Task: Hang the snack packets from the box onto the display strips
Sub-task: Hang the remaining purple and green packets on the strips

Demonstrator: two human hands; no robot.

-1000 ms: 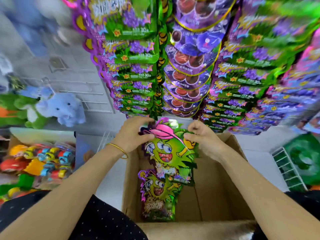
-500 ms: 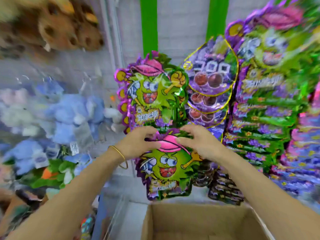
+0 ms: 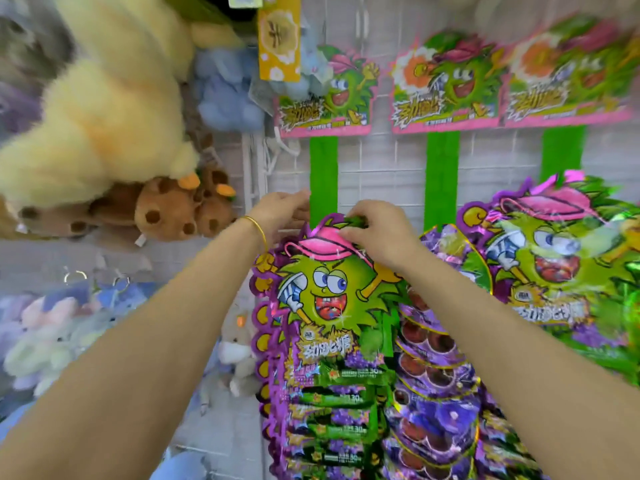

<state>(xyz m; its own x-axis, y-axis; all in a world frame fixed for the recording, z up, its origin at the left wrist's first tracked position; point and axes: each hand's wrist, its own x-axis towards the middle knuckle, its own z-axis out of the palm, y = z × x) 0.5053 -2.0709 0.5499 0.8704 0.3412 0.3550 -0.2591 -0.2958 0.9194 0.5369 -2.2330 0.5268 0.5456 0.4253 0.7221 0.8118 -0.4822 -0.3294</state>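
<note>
Left hand [image 3: 284,213] and right hand [image 3: 377,233] have lifted packet [image 3: 325,292] up to strip [image 3: 323,168].

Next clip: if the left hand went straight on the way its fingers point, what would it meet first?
Most likely the leftmost green display strip, whose edge lies right at the left hand's fingertips. Depth is unclear, so they may already touch.

The right hand [image 3: 377,233] covers the top edge of the snack packet [image 3: 325,292], hiding its hang hole and its joint with the display strip [image 3: 323,168]. The left hand [image 3: 284,211] is blurred and its hold is indeterminate. The right packet [image 3: 554,258] is blurred and cut off at the right edge.
</note>
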